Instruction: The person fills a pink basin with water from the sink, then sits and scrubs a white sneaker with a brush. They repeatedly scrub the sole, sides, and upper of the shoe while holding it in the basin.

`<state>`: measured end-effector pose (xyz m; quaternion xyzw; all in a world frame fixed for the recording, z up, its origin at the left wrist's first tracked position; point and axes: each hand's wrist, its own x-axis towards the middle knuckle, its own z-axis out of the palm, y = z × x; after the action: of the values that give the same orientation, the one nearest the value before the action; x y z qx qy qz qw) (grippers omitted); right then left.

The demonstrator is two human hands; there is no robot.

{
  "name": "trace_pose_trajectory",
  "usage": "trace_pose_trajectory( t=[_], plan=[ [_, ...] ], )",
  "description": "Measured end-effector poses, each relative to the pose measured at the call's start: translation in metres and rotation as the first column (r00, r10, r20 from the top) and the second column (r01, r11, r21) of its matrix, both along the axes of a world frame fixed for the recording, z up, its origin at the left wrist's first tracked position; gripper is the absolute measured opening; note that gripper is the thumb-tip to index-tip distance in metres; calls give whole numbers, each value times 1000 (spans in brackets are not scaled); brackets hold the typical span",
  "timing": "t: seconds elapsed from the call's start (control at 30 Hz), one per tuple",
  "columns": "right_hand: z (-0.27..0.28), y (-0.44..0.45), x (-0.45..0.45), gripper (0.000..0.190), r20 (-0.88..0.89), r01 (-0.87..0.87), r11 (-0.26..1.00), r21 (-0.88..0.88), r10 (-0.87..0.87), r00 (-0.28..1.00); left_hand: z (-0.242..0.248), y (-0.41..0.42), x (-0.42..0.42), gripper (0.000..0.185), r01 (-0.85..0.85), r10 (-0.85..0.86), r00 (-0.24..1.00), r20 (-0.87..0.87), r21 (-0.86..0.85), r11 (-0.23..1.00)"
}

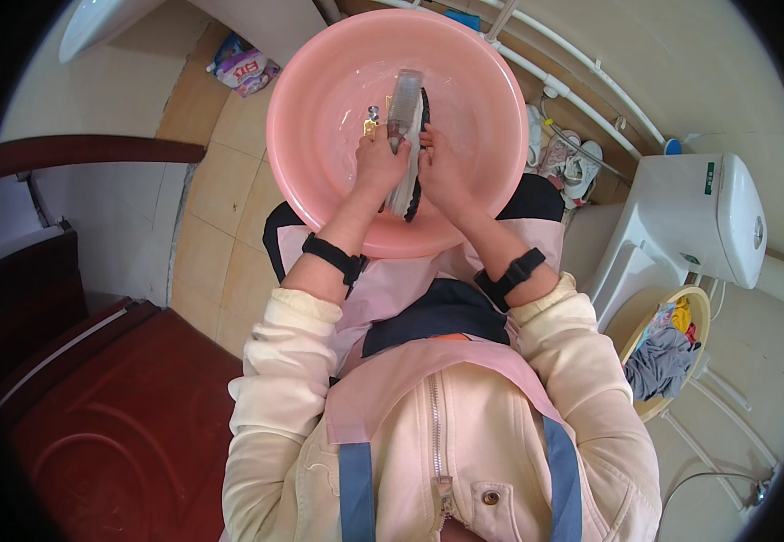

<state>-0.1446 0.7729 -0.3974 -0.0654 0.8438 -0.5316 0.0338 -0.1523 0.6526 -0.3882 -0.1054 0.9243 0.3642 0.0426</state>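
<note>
A large pink plastic basin holds some water and rests at my knees. Inside it, a whitish shoe with a black-edged sole stands on its side, its length running away from me. My left hand is closed around the handle of a translucent brush, which lies along the shoe's far part and partly hides it. At the shoe's black edge, my right hand grips it with bent fingers. Gold markings show on the basin floor left of the brush.
Several shoes stand right of the basin, below white wall pipes. A white toilet is at the right, near a yellow basin of clothes. A detergent bag lies at the upper left; a dark red door is lower left.
</note>
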Motion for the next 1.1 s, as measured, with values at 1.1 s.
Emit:
trace_pose_trajectory(
  t=[1.1],
  plan=[
    [-50, 16, -56, 85, 117, -118, 992, -49, 123, 985, 20, -29, -4, 48, -23, 20, 986, 167, 14, 1000]
  ],
)
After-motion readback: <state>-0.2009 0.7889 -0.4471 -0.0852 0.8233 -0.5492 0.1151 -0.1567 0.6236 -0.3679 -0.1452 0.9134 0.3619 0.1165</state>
